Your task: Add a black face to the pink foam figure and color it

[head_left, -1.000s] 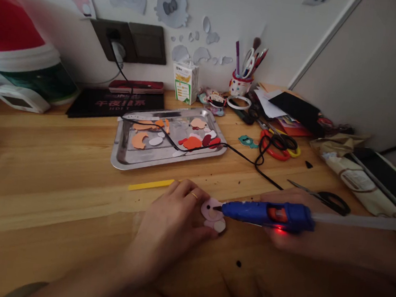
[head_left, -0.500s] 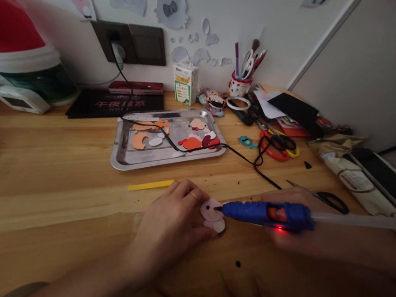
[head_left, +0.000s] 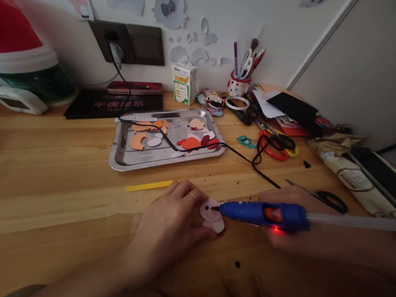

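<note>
My left hand is closed on the edge of a small pale pink cutout figure, keeping it against the wooden table. The figure has a black dot eye and a cream round patch on its lower part. In my right hand is a blue hot glue gun, lying level with a red light glowing below it. Its dark nozzle tip is at the figure's face, close beside the eye; I cannot tell whether it touches. A clear glue stick juts from the gun's back end.
Behind my hands lies a metal tray of coloured cutouts, crossed by a black cable. A yellow strip is left of my fingers. Black scissors lie beyond my right hand, and a small black piece is nearer me.
The view has shifted very slightly. The glue gun's tip stays at the figure's face, and my left hand keeps its hold.
</note>
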`<state>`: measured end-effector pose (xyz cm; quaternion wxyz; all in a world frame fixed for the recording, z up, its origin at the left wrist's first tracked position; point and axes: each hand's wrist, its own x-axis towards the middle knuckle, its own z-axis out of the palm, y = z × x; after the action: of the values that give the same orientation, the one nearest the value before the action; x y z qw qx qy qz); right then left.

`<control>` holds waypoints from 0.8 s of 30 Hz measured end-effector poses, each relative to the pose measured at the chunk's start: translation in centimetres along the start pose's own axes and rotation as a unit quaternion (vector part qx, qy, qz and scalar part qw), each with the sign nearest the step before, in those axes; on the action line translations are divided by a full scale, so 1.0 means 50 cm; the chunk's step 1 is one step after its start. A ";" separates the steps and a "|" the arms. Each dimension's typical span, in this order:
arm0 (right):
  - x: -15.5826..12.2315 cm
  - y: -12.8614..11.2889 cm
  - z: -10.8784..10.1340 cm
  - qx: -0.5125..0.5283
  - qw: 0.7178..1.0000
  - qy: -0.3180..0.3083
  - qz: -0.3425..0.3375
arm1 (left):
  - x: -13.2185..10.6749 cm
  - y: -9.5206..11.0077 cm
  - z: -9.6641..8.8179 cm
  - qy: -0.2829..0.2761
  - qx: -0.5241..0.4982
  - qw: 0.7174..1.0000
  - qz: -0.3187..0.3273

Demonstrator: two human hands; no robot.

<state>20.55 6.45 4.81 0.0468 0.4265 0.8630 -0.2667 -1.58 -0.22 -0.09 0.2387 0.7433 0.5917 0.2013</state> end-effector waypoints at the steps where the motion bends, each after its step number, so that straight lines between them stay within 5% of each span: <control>1: 0.000 0.000 0.001 0.001 1.000 0.000 -0.003 | 0.000 0.000 0.000 0.002 -0.002 1.000 0.001; 17: -0.001 0.004 -0.003 -0.014 1.000 -0.017 0.002 | 0.001 -0.003 0.004 0.010 0.005 1.000 0.001; 24: -0.025 0.023 -0.020 0.062 0.996 0.057 -0.015 | 0.001 0.001 0.003 0.002 0.008 1.000 -0.009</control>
<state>22.39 6.63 5.54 -0.0333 0.4302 0.8525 -0.2952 -1.47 -0.18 -0.18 0.2339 0.7394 0.6002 0.1958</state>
